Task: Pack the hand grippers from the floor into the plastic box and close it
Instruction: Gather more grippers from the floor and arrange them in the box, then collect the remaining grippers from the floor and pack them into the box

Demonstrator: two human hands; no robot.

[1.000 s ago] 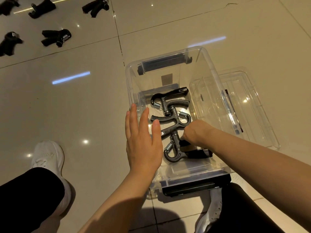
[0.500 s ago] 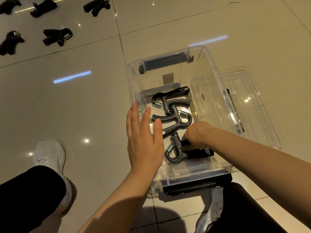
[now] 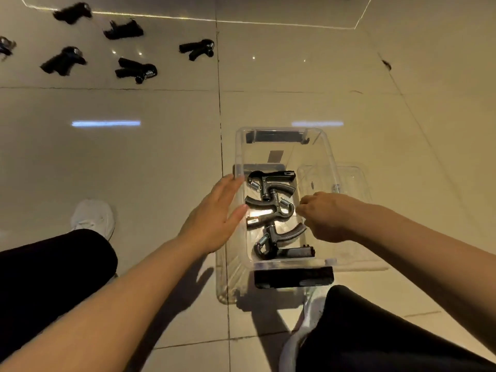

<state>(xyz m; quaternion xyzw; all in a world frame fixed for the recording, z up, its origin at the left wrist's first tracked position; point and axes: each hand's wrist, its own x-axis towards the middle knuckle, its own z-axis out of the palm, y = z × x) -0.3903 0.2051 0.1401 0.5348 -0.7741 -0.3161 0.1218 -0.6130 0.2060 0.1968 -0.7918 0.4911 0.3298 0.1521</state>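
The right hand (image 3: 320, 217), which was down among the hand grippers in the plastic box (image 3: 329, 154), has lifted clear to the box's right wall with fingers loosely curled, while the left hand (image 3: 214, 214) has drifted left of the box's rim.

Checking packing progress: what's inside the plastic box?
Three hand grippers lie along the bottom of the plastic box. The right hand covers part of the box's right side.
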